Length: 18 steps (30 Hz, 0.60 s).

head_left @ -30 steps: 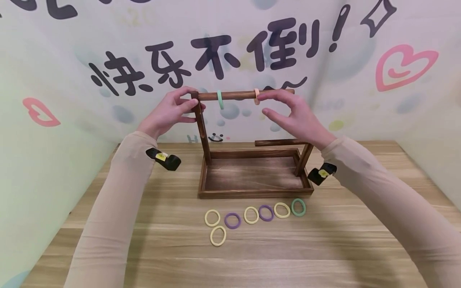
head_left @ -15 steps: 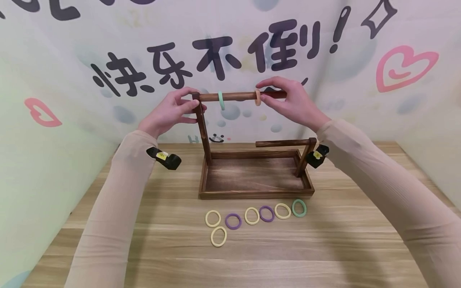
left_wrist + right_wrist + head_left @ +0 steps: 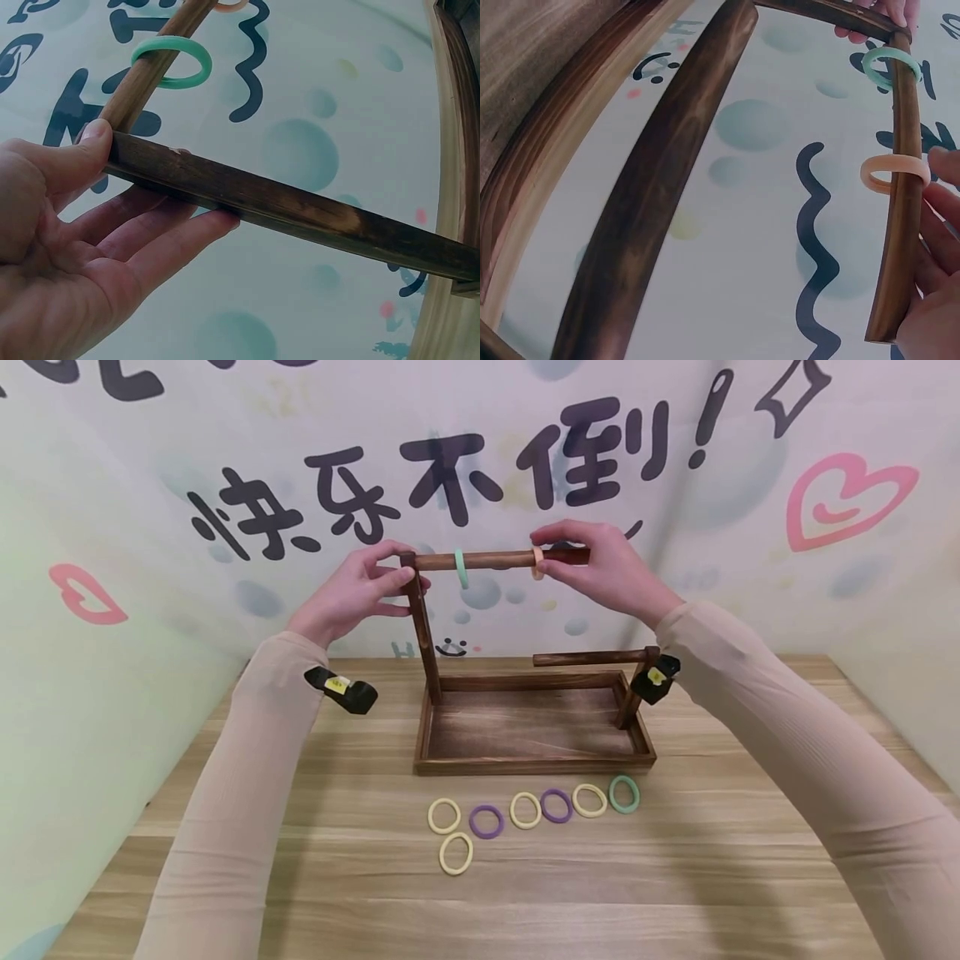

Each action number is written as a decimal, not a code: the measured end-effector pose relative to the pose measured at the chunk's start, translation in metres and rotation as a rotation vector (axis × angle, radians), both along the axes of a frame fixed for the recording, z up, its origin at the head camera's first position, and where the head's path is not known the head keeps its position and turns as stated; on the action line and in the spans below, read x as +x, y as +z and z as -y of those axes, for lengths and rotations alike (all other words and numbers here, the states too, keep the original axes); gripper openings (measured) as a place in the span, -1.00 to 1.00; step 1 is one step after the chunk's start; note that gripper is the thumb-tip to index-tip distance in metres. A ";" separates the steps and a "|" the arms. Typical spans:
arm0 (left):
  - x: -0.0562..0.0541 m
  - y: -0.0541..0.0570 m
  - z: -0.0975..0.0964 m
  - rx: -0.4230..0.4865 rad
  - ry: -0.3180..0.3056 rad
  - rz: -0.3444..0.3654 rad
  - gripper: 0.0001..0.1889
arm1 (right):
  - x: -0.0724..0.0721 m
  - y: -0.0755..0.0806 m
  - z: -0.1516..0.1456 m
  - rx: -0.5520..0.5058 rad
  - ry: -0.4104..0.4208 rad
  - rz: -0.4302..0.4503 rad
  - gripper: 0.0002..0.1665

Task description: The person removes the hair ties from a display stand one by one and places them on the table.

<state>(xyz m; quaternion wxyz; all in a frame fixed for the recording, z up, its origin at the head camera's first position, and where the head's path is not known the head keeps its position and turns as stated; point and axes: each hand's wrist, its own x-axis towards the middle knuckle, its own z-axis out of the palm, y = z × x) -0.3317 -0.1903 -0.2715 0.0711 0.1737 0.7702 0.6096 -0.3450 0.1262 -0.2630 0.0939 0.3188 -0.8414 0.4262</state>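
A dark wooden rack has a tall left post (image 3: 423, 635) with an upper bar (image 3: 495, 560) running right from its top. My left hand (image 3: 358, 589) grips the post's top, thumb in front and fingers behind, as the left wrist view shows too. On that bar hang a mint-green ring (image 3: 184, 43), nearer the post, and an orange ring (image 3: 900, 166) farther along. My right hand (image 3: 617, 568) reaches over the bar's free end and pinches the orange ring, its thumb against the ring and its index finger above it.
The rack's tray base (image 3: 532, 767) sits on the wooden table. A shorter right post carries a lower bar (image 3: 588, 657) pointing left. In front lie several loose rings: yellow (image 3: 442, 853), purple (image 3: 472, 821) and dark green (image 3: 612, 795). A printed cloth hangs behind.
A second ago my right index fingertip touched the orange ring with the thumb apart below; now the index is raised above the bar and the thumb touches the ring. The left hand has stayed.
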 end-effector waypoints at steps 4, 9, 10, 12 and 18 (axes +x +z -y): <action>0.001 0.001 0.000 -0.009 -0.003 -0.003 -0.82 | 0.000 0.001 0.001 0.032 -0.019 0.011 -0.63; 0.001 0.000 0.000 -0.046 0.003 -0.010 -0.81 | 0.001 0.003 0.004 0.085 -0.039 0.032 -0.60; 0.001 0.000 0.001 -0.052 0.006 -0.011 -0.80 | 0.001 0.003 0.005 0.093 -0.043 0.031 -0.61; 0.001 0.000 0.001 -0.054 0.010 -0.010 -0.80 | 0.001 0.004 0.006 0.105 -0.055 0.022 -0.64; 0.002 0.000 -0.001 -0.064 0.007 -0.013 -0.78 | 0.000 0.004 0.006 0.075 -0.083 0.000 -0.68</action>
